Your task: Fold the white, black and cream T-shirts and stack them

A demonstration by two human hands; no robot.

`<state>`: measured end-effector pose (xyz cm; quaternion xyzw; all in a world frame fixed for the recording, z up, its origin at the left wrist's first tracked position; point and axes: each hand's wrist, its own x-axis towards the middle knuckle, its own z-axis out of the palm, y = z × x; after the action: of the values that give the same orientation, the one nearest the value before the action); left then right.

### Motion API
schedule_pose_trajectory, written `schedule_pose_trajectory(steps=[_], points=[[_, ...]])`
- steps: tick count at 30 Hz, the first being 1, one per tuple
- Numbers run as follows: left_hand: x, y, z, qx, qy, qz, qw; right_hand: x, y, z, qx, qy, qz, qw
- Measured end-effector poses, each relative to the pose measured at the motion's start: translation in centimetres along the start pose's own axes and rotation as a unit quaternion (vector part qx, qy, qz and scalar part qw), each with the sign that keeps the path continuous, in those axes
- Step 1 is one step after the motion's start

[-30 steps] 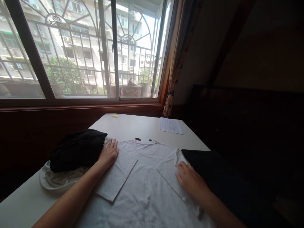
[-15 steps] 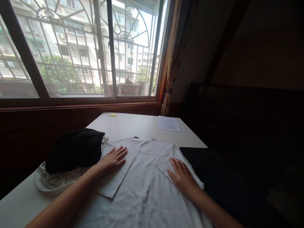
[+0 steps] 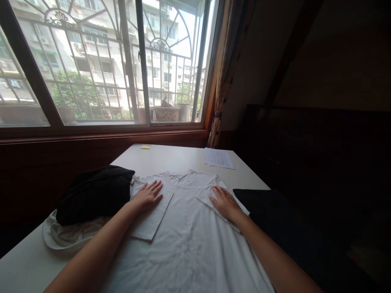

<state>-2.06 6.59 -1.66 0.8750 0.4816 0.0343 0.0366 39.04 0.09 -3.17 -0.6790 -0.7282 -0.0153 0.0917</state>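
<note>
A white T-shirt [image 3: 183, 228] lies spread on the white table, its neckline toward the window and both sleeves turned in over the body. On the sleeve at the left, my left hand [image 3: 147, 197] rests flat with its fingers stretched out. My right hand [image 3: 225, 202] lies on the other sleeve, fingers extended and palm down. Neither hand grips the cloth. Part of each sleeve is hidden under the hands. The shirt's lower end runs out of view at the bottom.
To the left, a black garment [image 3: 94, 193] is heaped on a whitish cloth item [image 3: 62, 234]. Dark folded fabric [image 3: 259, 199] sits at the table's right edge. Printed papers [image 3: 219, 158] and a yellow sticky note [image 3: 146, 147] lie at the far side of the table [image 3: 174, 156], below the window.
The shirt has shifted away from me, toward the window, with both hands flat on it. My right hand has moved forward and slightly left; my left hand has gone a little forward.
</note>
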Motion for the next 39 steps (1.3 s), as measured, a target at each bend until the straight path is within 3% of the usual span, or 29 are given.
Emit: schedule_pose_trajectory(steps=[9, 25, 39], points=[[2.3, -1.9, 0.0, -0.001, -0.003, -0.017, 1.000, 4.7, 0.1, 0.4, 0.010, -0.016, 0.007, 1.000], [6.3, -4.3, 0.0, 0.001, 0.005, -0.039, 0.999, 10.5, 0.6, 1.3, 0.010, -0.023, -0.007, 1.000], [7.5, -4.4, -0.6, 0.003, 0.003, -0.054, 0.999, 12.0, 0.2, 0.9, 0.002, -0.046, -0.004, 0.999]])
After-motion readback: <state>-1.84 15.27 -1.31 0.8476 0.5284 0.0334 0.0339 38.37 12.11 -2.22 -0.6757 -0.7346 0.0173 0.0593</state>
